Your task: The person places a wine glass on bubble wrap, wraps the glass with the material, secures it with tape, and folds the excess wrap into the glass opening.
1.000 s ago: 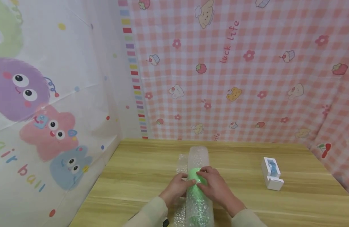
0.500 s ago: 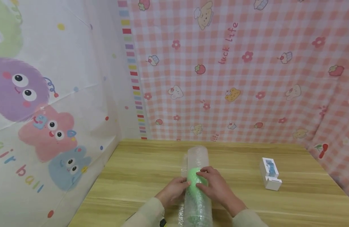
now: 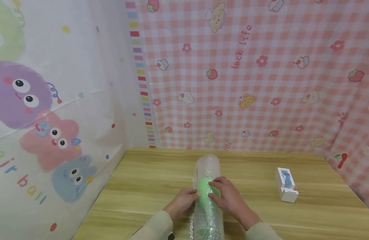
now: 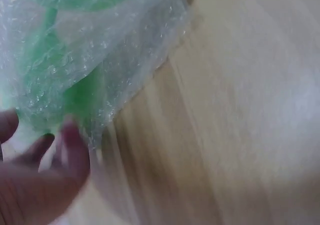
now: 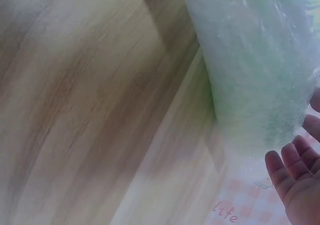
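Observation:
A long roll of bubble wrap (image 3: 209, 216) lies on the wooden table, pointing away from me, with something green (image 3: 205, 191) showing through it. What kind of thing the green is stays hidden under the layers. My left hand (image 3: 182, 201) holds the roll's left side, thumb at the upper surface and fingers low by the edge. In the left wrist view its bent fingers (image 4: 75, 145) meet the wrap over the green. Across the right side lies my right hand (image 3: 229, 196), thumb and forefinger spread apart and touching the top. The right wrist view shows its other fingers (image 5: 292, 160) only slightly bent alongside the roll.
A white tape dispenser (image 3: 286, 185) with a blue roll stands on the table (image 3: 247, 166) to the right. A small dark object (image 3: 171, 236) peeks out beside my left sleeve. Pink checked cloth (image 3: 247, 80) hangs behind, and a white printed cloth (image 3: 106, 110) hangs at left.
The flat flap of bubble wrap left of the roll has narrowed to a thin strip, and the roll has shifted slightly left. My left thumb has moved from the top toward the left side.

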Demonstrator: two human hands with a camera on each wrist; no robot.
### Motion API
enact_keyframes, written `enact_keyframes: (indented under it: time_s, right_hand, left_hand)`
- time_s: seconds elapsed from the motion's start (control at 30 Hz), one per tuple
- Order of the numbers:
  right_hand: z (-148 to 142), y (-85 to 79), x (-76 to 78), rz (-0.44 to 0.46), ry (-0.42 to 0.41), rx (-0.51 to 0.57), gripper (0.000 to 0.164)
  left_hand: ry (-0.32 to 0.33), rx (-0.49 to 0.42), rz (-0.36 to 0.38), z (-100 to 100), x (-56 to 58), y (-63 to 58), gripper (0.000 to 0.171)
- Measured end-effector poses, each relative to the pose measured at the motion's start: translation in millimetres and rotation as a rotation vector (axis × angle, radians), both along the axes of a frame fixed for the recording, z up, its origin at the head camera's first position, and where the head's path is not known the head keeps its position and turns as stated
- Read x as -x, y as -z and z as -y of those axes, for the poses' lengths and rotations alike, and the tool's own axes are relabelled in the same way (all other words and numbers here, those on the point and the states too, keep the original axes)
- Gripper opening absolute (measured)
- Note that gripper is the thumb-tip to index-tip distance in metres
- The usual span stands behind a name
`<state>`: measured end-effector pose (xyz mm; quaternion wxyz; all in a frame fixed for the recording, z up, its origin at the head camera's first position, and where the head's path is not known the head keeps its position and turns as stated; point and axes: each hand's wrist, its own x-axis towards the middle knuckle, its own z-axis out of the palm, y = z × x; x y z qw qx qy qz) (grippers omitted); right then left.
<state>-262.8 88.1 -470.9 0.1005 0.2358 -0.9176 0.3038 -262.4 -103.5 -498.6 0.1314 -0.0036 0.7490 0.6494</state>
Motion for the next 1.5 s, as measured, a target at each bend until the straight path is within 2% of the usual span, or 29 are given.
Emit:
enact_keyframes:
  time_s: [0.07, 0.13, 0.23, 0.3, 0.37, 0.5, 0.57, 0.63, 0.77, 0.9, 1.03, 1.27, 1.5]
  right_hand:
    - [0.7, 0.1, 0.5, 0.015, -0.003, 0.008, 0.037]
    - [1.6, 0.1, 1.1, 0.022, -0.003, 0.016, 0.037]
    - [3.2, 0.7, 2.3, 0.022, 0.001, 0.024, 0.036]
    - [4.1, 1.0, 2.7, 0.020, -0.002, 0.025, 0.036]
    - [4.6, 1.6, 2.9, 0.023, -0.007, 0.026, 0.036]
    - [4.3, 2.5, 2.9, 0.021, -0.009, 0.029, 0.036]
    - [3.5, 3.0, 3.2, 0.019, -0.004, 0.035, 0.036]
    - [2.3, 3.3, 3.4, 0.020, 0.001, 0.046, 0.035]
    - [-1.2, 3.7, 3.6, 0.044, 0.012, 0.082, 0.033]
    - [-4.4, 3.1, 2.4, 0.075, 0.029, 0.100, 0.033]
    - [-6.7, 3.0, 0.0, 0.103, 0.031, 0.099, 0.037]
    - [-10.1, 3.9, -1.6, 0.135, 0.010, 0.086, 0.037]
    - [-15.2, 2.9, -0.9, 0.211, 0.024, 0.109, 0.036]
  left_hand:
    - [-0.065, 0.087, -0.021, 0.5, -0.6, -3.8, 0.050]
    - [-0.123, 0.148, -0.007, 0.4, -0.9, -7.5, 0.059]
    - [-0.149, 0.155, 0.077, 0.0, -0.1, -10.9, 0.072]
    - [-0.153, 0.147, 0.117, 0.3, 1.0, -11.3, 0.075]
    - [-0.151, 0.150, 0.141, 0.9, 2.4, -11.3, 0.065]
    - [-0.118, 0.187, 0.162, 1.8, 3.1, -9.7, 0.023]
    - [-0.088, 0.189, 0.169, 1.7, 3.2, -8.2, 0.020]
    - [-0.052, 0.153, 0.157, 1.1, 2.0, -6.9, 0.020]
    - [-0.004, 0.017, 0.112, -1.5, 0.3, -3.2, 0.019]
    - [0.007, -0.041, 0.054, -4.2, -2.2, -2.4, 0.024]
    - [-0.009, 0.029, -0.023, -6.4, -3.8, -6.7, 0.025]
    - [-0.033, 0.278, -0.124, -9.8, -2.9, -21.1, 0.023]
    - [-0.055, 0.387, -0.190, -14.9, -5.8, -29.7, 0.026]
